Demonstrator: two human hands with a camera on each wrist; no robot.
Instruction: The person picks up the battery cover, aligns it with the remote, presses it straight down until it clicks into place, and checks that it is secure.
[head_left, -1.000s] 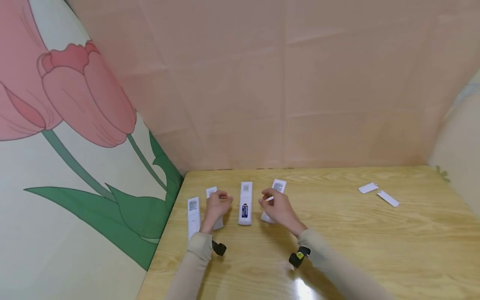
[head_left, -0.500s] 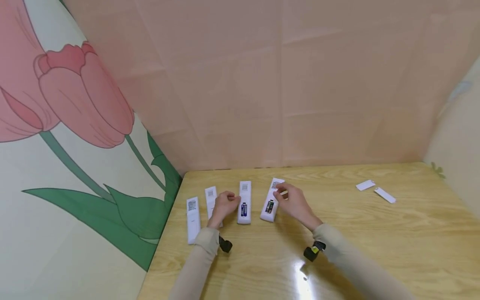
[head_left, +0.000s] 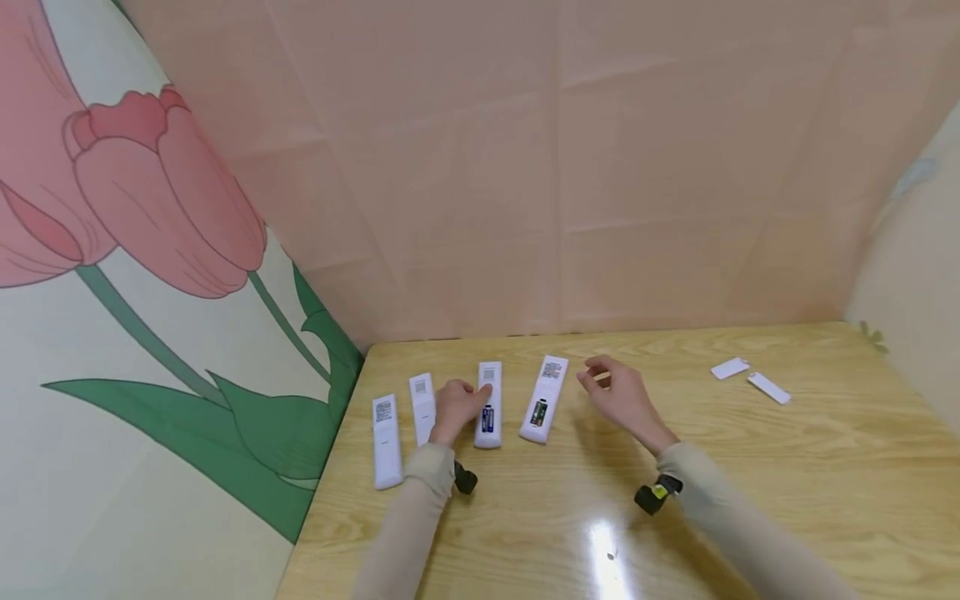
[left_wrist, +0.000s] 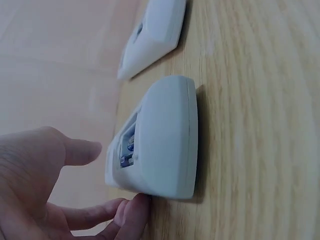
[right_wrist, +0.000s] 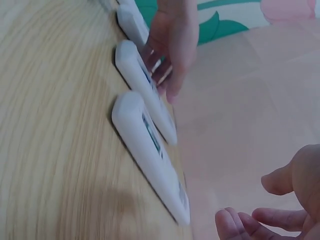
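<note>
White remote controls lie face down in a row on the table. My left hand [head_left: 459, 407] is at the third remote control [head_left: 488, 439], whose uncovered compartment shows blue batteries [left_wrist: 128, 152]. In the left wrist view, the fingertips reach that remote's side and the thumb hovers apart from its back. To the right, my right hand [head_left: 621, 396] hangs above the table beside the fourth remote control [head_left: 552, 382], holding nothing, its fingers loosely bent. That remote's compartment is uncovered too, with dark green batteries [head_left: 539, 413] inside.
At the left lie a first remote control [head_left: 387, 458] and a second remote control [head_left: 422, 402], the latter partly hidden by my left hand. Two small white battery covers [head_left: 729, 368] [head_left: 769, 388] lie farther right. A pink cloth backdrop [head_left: 450, 208] rises behind the table [head_left: 750, 475].
My right hand has moved right, away from the fourth remote control, exposing its batteries. My left hand has shifted right from the second remote control to the third.
</note>
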